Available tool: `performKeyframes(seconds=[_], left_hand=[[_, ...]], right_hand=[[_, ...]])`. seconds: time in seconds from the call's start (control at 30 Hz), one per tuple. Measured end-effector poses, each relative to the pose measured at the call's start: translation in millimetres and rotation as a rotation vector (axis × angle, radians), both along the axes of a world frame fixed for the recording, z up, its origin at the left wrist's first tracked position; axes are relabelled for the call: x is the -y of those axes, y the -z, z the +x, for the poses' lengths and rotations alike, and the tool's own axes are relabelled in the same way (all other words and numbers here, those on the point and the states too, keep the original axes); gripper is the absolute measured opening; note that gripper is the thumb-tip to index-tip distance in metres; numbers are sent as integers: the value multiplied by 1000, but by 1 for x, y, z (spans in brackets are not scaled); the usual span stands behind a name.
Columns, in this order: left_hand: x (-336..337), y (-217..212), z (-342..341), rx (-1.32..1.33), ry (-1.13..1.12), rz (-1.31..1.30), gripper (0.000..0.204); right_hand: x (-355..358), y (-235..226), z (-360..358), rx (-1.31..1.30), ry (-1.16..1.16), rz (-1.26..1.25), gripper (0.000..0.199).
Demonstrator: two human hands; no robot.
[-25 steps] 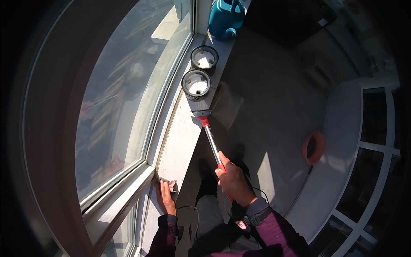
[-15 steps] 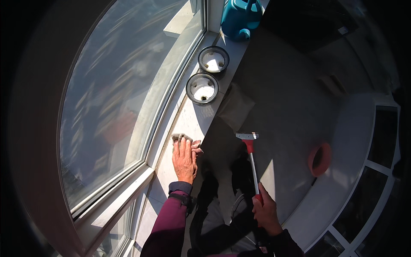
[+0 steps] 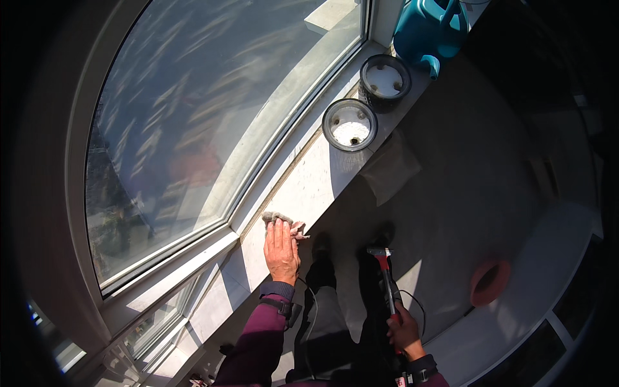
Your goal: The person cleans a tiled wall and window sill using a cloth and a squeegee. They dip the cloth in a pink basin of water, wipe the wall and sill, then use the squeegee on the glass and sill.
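Observation:
My left hand (image 3: 281,253) presses a crumpled grey and pinkish cloth (image 3: 278,218) flat against the white windowsill (image 3: 300,187), close to the corner of the window frame. The fingers lie together over the rag, partly covering it. Lower right, my right hand (image 3: 405,332) is closed round the red handle of a long scraper (image 3: 387,277). Its metal shaft slants upward, ending in a red head with a wide, short blade, held over the dark floor beside my legs.
Two dark-rimmed round pots (image 3: 350,125) with whitish insides stand farther along the sill. Beyond them is a teal watering can (image 3: 431,32). A large window pane (image 3: 213,97) borders the sill on the left. An orange-pink bucket-like container (image 3: 490,282) is at the right.
The view has turned, so the pots and watering can appear farther right. The scraper is lower in the picture. My left hand still presses the cloth on the sill.

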State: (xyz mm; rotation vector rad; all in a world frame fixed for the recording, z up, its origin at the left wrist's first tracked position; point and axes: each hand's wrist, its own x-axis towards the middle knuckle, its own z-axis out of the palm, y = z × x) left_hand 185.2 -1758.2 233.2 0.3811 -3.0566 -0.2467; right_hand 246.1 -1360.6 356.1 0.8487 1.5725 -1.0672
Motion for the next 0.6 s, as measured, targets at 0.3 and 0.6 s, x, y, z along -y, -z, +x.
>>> performKeyframes(seconds=[0.3,0.6], left_hand=[[0,8,2,103,-235,11,59],[-55,13,-158,-132,-99,134,63]], right_hand=[[-29,28,-17,-33,-4,4,70],[-32,30,12,-58,-34,131,71]])
